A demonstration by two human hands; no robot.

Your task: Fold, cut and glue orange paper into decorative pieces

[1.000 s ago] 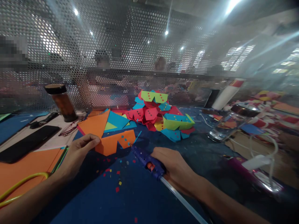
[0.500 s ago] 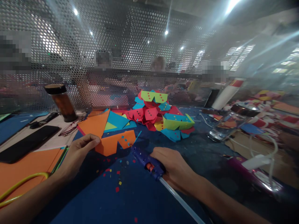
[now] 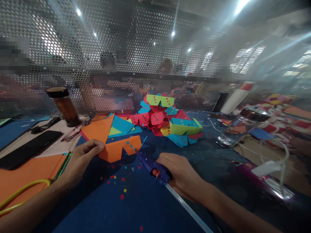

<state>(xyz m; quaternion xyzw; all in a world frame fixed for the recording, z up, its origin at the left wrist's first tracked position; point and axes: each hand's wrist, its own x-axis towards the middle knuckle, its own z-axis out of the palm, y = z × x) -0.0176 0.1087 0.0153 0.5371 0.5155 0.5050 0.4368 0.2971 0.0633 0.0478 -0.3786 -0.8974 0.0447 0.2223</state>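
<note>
My left hand (image 3: 88, 153) pinches the left end of an orange paper cutout (image 3: 113, 151) with a notch in its lower edge and small blue squares on its right part. My right hand (image 3: 176, 168) is wrapped round a dark blue glue gun (image 3: 153, 166), with a long clear glue stick (image 3: 187, 207) coming out of its back. The gun's tip is at the cutout's right part, by the blue squares; whether it touches is too small to tell. Small coloured paper squares (image 3: 122, 196) lie scattered on the blue table (image 3: 109, 216) below the cutout.
Behind stands a pile of coloured paper cutouts (image 3: 156, 119). At left are a brown jar (image 3: 66, 108), a black phone (image 3: 30, 149) and orange sheets (image 3: 31, 168). At right are a glass bottle (image 3: 239, 127) and a purple object (image 3: 264, 184) with a white cable. People are behind the perforated screen (image 3: 136, 48).
</note>
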